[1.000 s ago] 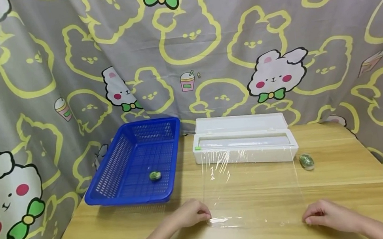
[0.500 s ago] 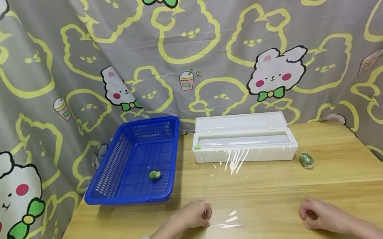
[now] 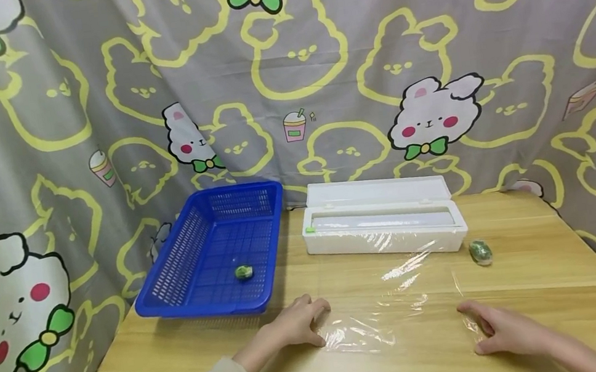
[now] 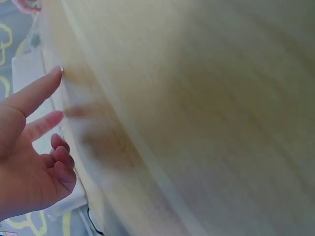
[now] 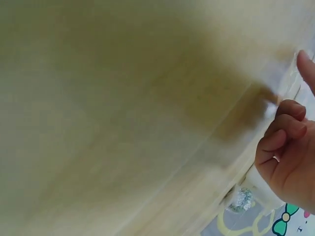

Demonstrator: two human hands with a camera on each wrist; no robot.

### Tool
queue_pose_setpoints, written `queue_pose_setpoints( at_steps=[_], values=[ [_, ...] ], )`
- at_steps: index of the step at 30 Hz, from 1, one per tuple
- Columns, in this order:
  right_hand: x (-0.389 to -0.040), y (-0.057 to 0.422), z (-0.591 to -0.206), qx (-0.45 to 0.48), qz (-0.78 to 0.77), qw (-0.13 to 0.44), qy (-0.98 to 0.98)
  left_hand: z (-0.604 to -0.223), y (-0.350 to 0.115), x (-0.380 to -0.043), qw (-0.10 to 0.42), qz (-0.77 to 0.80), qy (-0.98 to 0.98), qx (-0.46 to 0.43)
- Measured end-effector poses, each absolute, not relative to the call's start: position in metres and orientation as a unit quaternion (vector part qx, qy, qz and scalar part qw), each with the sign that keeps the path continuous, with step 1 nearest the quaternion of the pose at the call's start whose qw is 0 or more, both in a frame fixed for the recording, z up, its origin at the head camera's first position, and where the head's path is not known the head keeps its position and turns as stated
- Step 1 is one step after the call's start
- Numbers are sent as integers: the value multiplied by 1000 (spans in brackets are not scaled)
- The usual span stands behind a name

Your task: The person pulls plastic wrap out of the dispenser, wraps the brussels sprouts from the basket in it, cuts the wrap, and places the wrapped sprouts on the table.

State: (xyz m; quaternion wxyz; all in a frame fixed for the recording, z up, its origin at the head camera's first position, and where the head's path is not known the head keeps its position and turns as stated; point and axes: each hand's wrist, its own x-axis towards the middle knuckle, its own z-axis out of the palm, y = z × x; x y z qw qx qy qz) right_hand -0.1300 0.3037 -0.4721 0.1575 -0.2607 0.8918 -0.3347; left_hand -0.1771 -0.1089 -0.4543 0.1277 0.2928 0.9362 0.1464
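Observation:
A sheet of clear plastic wrap [image 3: 358,335] runs from a white dispenser box [image 3: 338,242] toward me and lies over the table. My left hand [image 3: 295,326] is at the sheet's near left corner, thumb and index finger spread apart, touching the film. In the left wrist view the other fingers of the left hand [image 4: 34,167] are curled in, with nothing in them. At the near right corner, my right hand [image 3: 508,329] has its thumb and index finger apart at the film's edge. The right wrist view shows the right hand's [image 5: 290,152] other fingers curled.
A film-wrapped green vegetable [image 3: 481,252] lies right of the box. The blue basket [image 3: 196,308] at the left holds a small green vegetable [image 3: 243,272]. The box's lid [image 3: 377,192] stands raised before a patterned curtain [image 3: 314,41].
Both hands have gone from pinching the film's near corners to spread thumbs and index fingers. The film has come down from taut to loose and wrinkled on the table.

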Motion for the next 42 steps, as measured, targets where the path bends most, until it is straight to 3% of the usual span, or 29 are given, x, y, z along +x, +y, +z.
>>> queue_pose_setpoints(
  at_steps=[7,14,21,33,38,42],
  values=[
    [-132,307,-472,-223,-370,204,879,-458,-112,-180,135,141,942,275],
    [-135,310,-474,-270,-407,162,857,-458,-113,-182,133,136,942,276],
    [-132,310,-478,-256,-341,133,895,-455,-115,-179,139,148,939,276],
    [-132,309,-475,-224,-340,166,898,-431,-116,-178,159,207,915,308],
    [-132,309,-475,-231,-342,161,897,-416,-114,-178,181,276,889,316],
    [-132,309,-477,-238,-342,153,896,-406,-117,-175,171,324,871,328]
  ],
)
